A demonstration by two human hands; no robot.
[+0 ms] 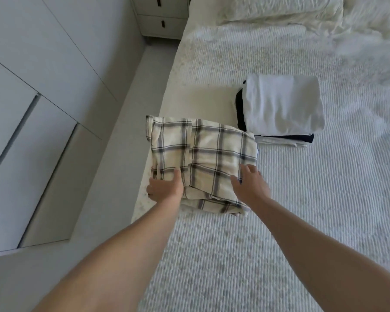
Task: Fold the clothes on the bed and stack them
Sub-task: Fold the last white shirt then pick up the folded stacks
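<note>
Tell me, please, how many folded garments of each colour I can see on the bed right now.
Plaid, cream with dark checks: 1, the plaid garment under both hands.
White: 2, the white top and a white piece at the stack's bottom.
Dark navy or black: 1, the dark garment between them.
Total: 4 visible.

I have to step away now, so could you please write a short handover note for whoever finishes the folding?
Left hand: on the near left edge of the folded plaid garment, fingers partly hidden under the fabric.
Right hand: open, resting flat on its near right part.
Stack: white piece on top, dark and white layers beneath, just beyond the plaid garment on the bed.
Done: plaid garment folded.
Left: set it on the stack.
</note>
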